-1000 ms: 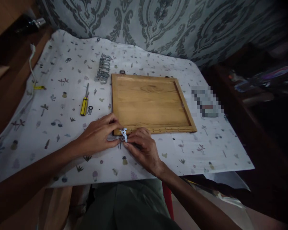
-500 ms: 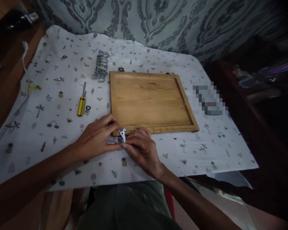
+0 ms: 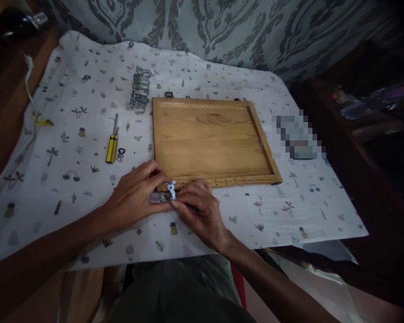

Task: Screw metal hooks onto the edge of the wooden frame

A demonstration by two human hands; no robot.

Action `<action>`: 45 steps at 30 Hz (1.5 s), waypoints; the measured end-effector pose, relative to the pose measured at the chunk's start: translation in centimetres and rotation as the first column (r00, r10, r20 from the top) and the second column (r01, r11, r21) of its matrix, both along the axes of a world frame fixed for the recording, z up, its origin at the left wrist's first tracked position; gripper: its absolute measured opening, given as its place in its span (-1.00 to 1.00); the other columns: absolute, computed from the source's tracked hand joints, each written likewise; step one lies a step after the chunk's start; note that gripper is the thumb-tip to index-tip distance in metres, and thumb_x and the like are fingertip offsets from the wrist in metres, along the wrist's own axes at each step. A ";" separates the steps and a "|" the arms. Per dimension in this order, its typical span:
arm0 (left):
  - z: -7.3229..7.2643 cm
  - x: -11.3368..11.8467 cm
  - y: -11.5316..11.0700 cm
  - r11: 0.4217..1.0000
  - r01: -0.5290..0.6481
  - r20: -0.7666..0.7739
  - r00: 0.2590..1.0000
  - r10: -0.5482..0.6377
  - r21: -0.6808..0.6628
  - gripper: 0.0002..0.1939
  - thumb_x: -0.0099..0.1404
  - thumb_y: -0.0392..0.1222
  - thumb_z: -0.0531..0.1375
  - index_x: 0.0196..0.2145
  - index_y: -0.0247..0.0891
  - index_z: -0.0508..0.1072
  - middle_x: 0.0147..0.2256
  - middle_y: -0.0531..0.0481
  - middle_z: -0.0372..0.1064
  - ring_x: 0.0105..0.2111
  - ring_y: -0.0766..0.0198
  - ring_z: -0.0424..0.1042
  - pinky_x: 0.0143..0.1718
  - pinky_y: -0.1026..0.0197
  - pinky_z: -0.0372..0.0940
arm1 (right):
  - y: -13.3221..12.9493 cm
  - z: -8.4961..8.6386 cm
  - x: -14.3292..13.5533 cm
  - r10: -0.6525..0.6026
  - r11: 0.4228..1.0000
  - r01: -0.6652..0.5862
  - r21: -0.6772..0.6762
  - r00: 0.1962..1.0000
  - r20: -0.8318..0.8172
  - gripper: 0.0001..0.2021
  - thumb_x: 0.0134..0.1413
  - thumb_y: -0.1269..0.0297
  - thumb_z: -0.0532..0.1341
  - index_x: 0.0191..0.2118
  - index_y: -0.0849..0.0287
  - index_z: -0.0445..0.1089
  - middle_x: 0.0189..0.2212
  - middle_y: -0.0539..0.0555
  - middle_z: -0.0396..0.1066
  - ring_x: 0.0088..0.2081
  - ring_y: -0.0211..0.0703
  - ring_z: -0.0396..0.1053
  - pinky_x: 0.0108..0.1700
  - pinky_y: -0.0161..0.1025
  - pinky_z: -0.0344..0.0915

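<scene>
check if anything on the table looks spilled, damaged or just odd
Only the blocky, pixelated patch right of the wooden panel stands out: its coarse squares hide whatever lies there. I see no spill or obvious damage.

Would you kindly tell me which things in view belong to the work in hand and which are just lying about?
Likely part of the work:
small metal fitting, being handled
wooden panel
cluster of metal pieces
yellow-handled screwdriver

Apparently just lying about:
white cable
pixelated item, purpose unclear
</scene>
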State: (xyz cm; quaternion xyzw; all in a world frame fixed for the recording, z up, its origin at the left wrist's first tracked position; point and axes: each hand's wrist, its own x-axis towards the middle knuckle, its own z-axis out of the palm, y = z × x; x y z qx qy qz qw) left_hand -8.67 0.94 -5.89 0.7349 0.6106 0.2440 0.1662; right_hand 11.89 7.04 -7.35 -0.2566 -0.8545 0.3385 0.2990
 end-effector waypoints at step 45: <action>0.0 0.2 0.0 0.999 -0.019 0.058 0.998 0.017 0.029 -0.70 0.17 -0.19 0.35 -0.11 -0.20 0.51 -0.13 -0.01 0.39 -0.15 0.14 0.50 -0.21 0.12 0.39 | 0.8 -0.8 0.6 -0.004 0.951 -0.030 0.306 0.994 0.109 -0.49 0.22 0.58 0.08 0.19 0.02 0.44 -0.15 0.17 0.46 -0.16 -0.01 0.37 -0.17 -0.02 0.40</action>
